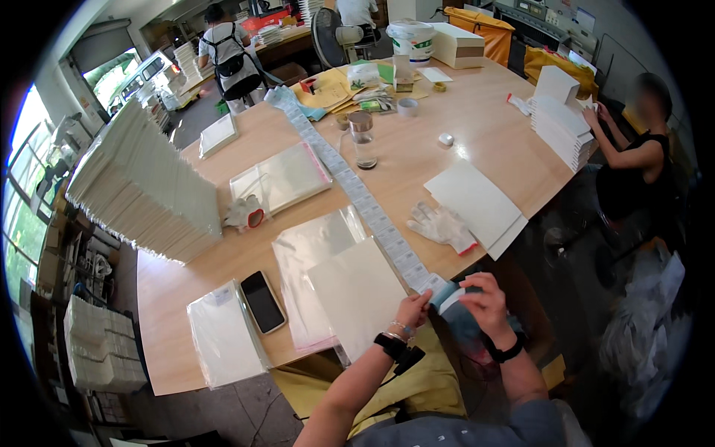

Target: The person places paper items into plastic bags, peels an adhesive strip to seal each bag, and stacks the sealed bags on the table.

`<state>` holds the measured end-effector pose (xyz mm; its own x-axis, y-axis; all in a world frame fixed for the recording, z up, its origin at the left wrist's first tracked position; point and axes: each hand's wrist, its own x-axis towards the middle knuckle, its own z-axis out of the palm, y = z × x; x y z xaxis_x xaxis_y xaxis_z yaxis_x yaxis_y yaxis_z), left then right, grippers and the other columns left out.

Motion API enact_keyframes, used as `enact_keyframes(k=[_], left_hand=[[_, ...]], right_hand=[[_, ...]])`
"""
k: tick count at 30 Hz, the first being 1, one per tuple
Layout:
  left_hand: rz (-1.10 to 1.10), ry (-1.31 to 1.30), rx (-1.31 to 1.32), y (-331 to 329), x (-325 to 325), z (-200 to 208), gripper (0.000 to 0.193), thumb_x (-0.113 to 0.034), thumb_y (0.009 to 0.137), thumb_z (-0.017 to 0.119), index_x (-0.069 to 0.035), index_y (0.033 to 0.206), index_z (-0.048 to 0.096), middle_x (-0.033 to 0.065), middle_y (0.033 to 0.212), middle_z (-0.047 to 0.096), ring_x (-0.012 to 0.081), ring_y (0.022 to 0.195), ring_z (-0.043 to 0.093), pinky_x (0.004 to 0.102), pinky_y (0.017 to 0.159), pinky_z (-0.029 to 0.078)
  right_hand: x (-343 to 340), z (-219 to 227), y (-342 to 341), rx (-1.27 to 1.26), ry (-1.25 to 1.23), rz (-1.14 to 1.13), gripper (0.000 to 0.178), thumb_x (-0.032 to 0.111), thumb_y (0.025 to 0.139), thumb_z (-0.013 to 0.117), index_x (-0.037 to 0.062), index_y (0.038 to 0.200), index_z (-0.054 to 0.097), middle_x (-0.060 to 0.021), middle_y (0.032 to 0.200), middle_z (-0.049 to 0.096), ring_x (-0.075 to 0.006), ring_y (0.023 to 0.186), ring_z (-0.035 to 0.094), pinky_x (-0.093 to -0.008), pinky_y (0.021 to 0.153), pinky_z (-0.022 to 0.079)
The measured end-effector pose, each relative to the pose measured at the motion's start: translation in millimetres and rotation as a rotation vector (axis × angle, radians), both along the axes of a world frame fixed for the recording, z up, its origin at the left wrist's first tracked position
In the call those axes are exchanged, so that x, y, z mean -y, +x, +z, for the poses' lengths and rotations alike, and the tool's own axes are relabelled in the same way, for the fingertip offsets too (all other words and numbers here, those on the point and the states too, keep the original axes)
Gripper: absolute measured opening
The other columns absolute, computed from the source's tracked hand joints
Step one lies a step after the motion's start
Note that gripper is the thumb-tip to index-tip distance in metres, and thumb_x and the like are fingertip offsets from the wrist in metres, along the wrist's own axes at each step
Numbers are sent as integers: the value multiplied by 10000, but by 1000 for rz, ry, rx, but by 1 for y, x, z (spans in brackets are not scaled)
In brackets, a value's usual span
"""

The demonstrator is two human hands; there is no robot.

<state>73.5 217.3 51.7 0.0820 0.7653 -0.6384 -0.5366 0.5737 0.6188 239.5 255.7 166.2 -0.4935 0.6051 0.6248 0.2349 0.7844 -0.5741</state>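
A long strip of printed labels (357, 195) runs diagonally across the table to its near edge. My left hand (414, 307) pinches its near end, where bluish backing hangs over the edge. Close by on the right, my right hand (485, 304) is raised with bent fingers, pinching a small white label (451, 299) beside the backing. Left of the strip, a white board-like sheet (357, 290) partly covers clear plastic bags (302, 261). A phone (262, 302) lies between those bags and a plastic-wrapped white stack (226, 335).
A tall white stack (149, 186) stands at the left. White gloves (441, 228), white sheets (477, 203) and a glass cup (363, 140) rest on the table. A bucket (411, 43) stands at the back. At the right, a co-worker (640, 153) handles a folded white stack (558, 130).
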Motion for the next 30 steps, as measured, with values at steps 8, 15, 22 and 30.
enact_keyframes(k=[8,15,22,30], left_hand=[[205,398,-907,-60,130,23,257,-91,864,467,-20,1111,461,9,665,506,70,604,465,203,553,398],[716,7,-332,-80,199,-27,184,-111,831,553,-61,999,495,14,877,546,98,777,523,231,643,453],[476,46,-117,-79,179,-28,248,-100,817,561,-77,1051,483,30,909,586,128,779,580,253,558,509],[430,229,-259,-82,171,38,409,-96,841,522,-52,1205,341,51,1080,511,104,860,524,208,545,486]], right_hand=[[-88,-76,-154,-21,-670,151,111,72,750,604,-14,818,621,-95,724,625,-146,648,581,-251,605,456],[-110,-122,-206,145,-691,119,157,135,715,633,18,820,629,-107,728,625,-196,654,600,-287,594,460],[-99,-101,-207,429,-65,-270,377,215,716,628,45,1014,474,-147,771,577,-320,751,575,-408,607,458],[-7,-76,-71,680,-443,192,330,142,797,507,14,1094,440,-170,858,573,-307,707,570,-409,637,453]])
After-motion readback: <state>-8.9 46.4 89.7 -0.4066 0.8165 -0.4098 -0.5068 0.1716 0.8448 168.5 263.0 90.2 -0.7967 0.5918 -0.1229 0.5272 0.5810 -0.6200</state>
